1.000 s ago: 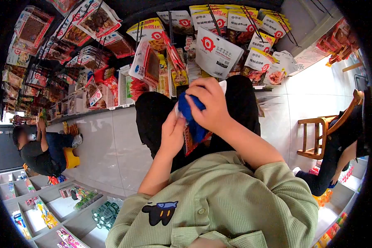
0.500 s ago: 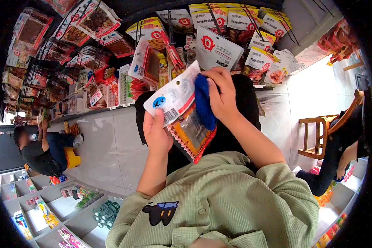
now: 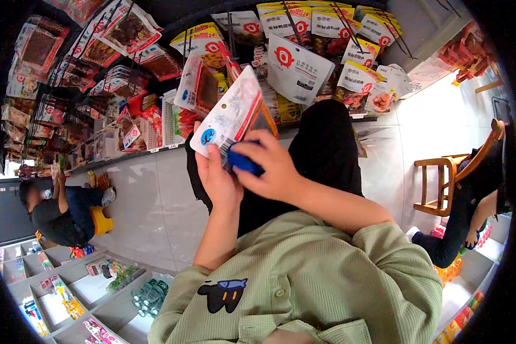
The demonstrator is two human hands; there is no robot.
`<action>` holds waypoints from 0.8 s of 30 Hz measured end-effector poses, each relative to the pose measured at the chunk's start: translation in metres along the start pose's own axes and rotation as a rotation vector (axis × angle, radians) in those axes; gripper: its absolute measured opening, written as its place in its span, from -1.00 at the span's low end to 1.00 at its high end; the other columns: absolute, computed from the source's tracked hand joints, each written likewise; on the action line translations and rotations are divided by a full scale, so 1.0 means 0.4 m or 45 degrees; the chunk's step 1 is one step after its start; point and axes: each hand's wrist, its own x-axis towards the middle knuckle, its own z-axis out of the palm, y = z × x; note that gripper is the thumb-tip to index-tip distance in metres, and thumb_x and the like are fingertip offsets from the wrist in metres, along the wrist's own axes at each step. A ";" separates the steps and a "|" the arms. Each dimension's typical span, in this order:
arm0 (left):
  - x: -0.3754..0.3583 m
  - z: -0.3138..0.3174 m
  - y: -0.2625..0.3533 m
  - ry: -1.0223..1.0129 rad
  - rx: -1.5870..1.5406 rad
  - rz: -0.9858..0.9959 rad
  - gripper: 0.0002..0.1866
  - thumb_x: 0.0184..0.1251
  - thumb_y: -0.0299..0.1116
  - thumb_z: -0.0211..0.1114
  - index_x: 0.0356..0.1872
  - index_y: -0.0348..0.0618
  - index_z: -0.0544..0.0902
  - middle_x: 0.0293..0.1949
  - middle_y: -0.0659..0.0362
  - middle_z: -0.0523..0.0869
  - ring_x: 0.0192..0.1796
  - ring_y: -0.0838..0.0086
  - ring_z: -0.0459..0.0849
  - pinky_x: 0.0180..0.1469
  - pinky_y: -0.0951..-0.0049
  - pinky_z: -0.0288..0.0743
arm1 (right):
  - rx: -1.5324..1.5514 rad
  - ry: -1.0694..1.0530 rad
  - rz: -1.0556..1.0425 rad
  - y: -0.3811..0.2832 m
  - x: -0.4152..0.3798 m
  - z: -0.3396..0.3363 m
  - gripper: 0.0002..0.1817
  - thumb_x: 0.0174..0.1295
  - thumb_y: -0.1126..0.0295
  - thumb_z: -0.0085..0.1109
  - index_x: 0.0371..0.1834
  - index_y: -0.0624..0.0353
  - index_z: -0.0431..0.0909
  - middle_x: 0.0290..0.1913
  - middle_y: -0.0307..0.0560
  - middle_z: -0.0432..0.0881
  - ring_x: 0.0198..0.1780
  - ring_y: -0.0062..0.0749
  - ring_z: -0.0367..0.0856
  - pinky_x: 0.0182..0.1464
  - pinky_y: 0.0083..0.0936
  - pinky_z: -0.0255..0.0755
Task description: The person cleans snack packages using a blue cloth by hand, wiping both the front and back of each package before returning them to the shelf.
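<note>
A flat snack packet [image 3: 233,112] is tilted in front of me. It has a white header with a hang hole, a blue oval logo, a barcode and a red band beside a clear window. My left hand [image 3: 219,182] grips its lower left edge, thumb on the front. Bunched under the fingers of my right hand [image 3: 275,175] is a blue cloth [image 3: 245,159], pressed against the packet near the barcode. Both hands partly cover the packet's lower part. Behind it hang a similar packet [image 3: 198,86] and a large white packet [image 3: 300,70].
Racks of hanging snack packets [image 3: 358,83] run along the front and left. A white basket [image 3: 169,123] stands on the shelf. One person [image 3: 57,215] sits at left on a yellow stool [image 3: 101,221]; another person [image 3: 470,218] is by a wooden chair [image 3: 436,186]. Divided bins [image 3: 106,304] lie lower left.
My right hand has moved the blue cloth left and down across the packet, towards my left hand. The packet has turned and shifted slightly left, its top now pointing more upward.
</note>
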 end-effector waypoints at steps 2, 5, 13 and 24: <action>-0.001 0.003 0.006 0.025 0.018 -0.021 -0.50 0.43 -0.35 -0.10 0.34 -0.18 0.06 0.22 0.04 0.34 0.21 0.30 0.39 0.23 0.32 0.25 | -0.055 -0.022 -0.031 -0.005 -0.003 0.004 -0.53 -0.24 0.35 0.33 -0.14 0.10 0.52 -0.14 0.00 0.43 -0.13 -0.12 0.48 -0.12 -0.37 0.43; -0.002 -0.004 0.008 0.020 -0.007 -0.079 -0.50 0.43 -0.34 -0.10 0.33 -0.18 0.08 0.21 0.04 0.36 0.20 0.30 0.40 0.22 0.31 0.26 | -0.190 -0.024 -0.084 0.001 0.004 -0.003 -0.52 -0.27 0.33 0.35 -0.16 0.09 0.53 -0.14 -0.02 0.44 -0.12 -0.14 0.48 -0.14 -0.36 0.44; 0.016 -0.026 0.006 0.083 -0.078 -0.113 -0.55 0.41 -0.31 -0.07 0.27 -0.20 0.16 0.18 0.06 0.40 0.20 0.29 0.41 0.21 0.25 0.28 | -0.266 0.116 0.014 0.033 0.041 -0.059 -0.54 -0.28 0.34 0.30 -0.18 0.11 0.52 -0.15 -0.01 0.44 -0.09 -0.09 0.46 -0.07 -0.30 0.40; 0.021 -0.060 0.044 0.004 -0.067 -0.284 -0.57 0.41 -0.28 -0.09 0.25 -0.18 0.20 0.20 0.06 0.40 0.22 0.28 0.40 0.21 0.24 0.29 | -0.056 0.188 0.361 0.119 0.052 -0.091 -0.41 -0.22 0.34 0.25 0.01 0.16 0.40 -0.04 0.08 0.49 -0.01 -0.10 0.50 0.06 -0.39 0.37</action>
